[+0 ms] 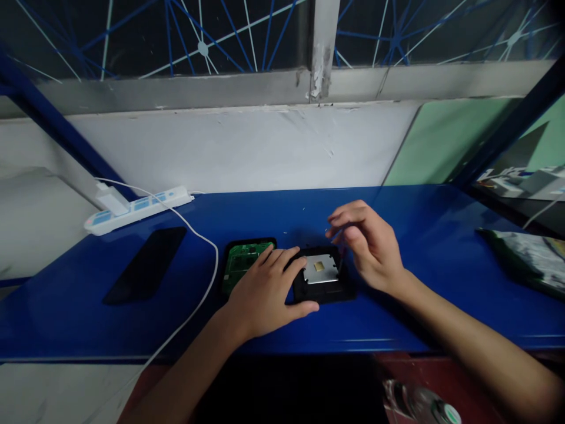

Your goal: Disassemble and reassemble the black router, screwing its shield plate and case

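Observation:
A black case half (324,291) with a silver metal plate (327,272) inside lies on the blue table. To its left sits another black case half holding a green circuit board (241,265). My left hand (267,288) rests palm down with fingers spread, partly over the board, its fingertips and thumb at the left edge of the plate's case. My right hand (368,244) is raised at the right edge of that case, its fingers curled toward the thumb. A thin, dark thing seems to be below its fingers, too unclear to name.
A white power strip (139,210) with a plug and a white cable (215,259) lies at the left, near a black flat slab (148,265). A foil packet (529,259) is at the far right. Below the table edge is a clear bottle (417,403).

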Demonstrator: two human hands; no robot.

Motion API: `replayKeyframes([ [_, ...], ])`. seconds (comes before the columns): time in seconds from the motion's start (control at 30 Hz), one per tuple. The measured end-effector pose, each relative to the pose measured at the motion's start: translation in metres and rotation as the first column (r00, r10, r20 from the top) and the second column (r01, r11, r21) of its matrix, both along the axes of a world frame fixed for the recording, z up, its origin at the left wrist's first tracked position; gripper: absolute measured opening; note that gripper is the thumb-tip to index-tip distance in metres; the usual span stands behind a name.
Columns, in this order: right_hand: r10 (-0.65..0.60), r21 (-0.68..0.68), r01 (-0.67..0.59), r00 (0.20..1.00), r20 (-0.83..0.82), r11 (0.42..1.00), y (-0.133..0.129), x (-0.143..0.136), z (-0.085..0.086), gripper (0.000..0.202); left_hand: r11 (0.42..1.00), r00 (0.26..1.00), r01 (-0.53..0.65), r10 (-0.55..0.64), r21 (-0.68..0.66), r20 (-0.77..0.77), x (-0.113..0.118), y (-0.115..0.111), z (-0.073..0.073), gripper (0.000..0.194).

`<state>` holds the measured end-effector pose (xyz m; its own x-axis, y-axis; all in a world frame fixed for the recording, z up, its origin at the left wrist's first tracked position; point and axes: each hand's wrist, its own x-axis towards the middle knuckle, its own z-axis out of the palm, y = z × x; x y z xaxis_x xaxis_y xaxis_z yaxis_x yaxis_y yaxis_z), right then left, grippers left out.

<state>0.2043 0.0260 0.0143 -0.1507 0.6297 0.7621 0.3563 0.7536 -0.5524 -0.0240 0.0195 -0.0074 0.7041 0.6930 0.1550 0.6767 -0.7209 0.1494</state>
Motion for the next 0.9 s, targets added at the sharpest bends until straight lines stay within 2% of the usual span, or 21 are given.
replayKeyframes([
  [0.07,-0.070,0.095,0.064,0.995,0.064,0.993,0.002,0.000,0.002,0.010,1.000,1.000,0.002,-0.002,0.006,0.009,0.000,0.000,0.000,0.071],
  [0.17,-0.163,0.176,0.145,0.982,0.092,0.974,0.000,-0.002,0.003,0.014,1.000,1.000,0.006,-0.006,-0.002,0.017,0.000,0.000,-0.001,0.071],
  [0.23,-0.170,0.119,0.163,0.984,0.050,0.979,-0.004,-0.005,0.001,0.021,1.000,1.000,0.004,-0.004,-0.008,0.016,-0.001,0.000,-0.001,0.072],
  [0.3,-0.154,0.006,0.154,0.988,-0.020,0.988,-0.007,-0.007,-0.001,0.022,1.000,1.000,0.003,-0.003,-0.010,0.012,-0.001,0.000,-0.001,0.073],
  [0.37,-0.121,-0.076,0.114,0.989,-0.088,0.991,-0.008,-0.008,-0.003,0.020,1.000,1.000,0.002,-0.002,-0.006,0.010,-0.001,0.000,-0.002,0.073],
  [0.43,-0.068,-0.093,0.055,0.988,-0.139,0.994,-0.007,-0.008,-0.004,0.021,1.000,1.000,0.004,-0.004,-0.003,0.007,-0.001,0.000,-0.002,0.074],
  [0.53,-0.036,-0.036,0.032,0.993,-0.113,0.999,-0.003,-0.004,-0.003,0.029,1.000,1.000,0.006,-0.005,-0.003,0.007,-0.001,0.000,-0.002,0.073],
  [0.67,-0.167,0.154,0.156,0.984,0.062,0.976,0.000,-0.001,0.001,0.023,1.000,1.000,0.009,-0.009,0.000,0.015,-0.001,0.000,-0.002,0.071],
  [0.73,-0.213,0.185,0.196,0.974,0.082,0.963,-0.001,-0.002,0.002,0.025,1.000,1.000,0.012,-0.012,-0.001,0.015,-0.001,-0.001,-0.001,0.071],
  [0.83,-0.183,0.049,0.183,0.983,-0.002,0.982,-0.006,-0.006,0.001,0.037,1.000,1.000,0.010,-0.010,-0.006,0.015,-0.001,-0.001,-0.001,0.072],
  [0.9,-0.154,-0.065,0.150,0.986,-0.070,0.987,-0.008,-0.008,-0.001,0.030,1.000,1.000,0.007,-0.007,-0.007,0.023,-0.001,-0.001,-0.001,0.072],
])
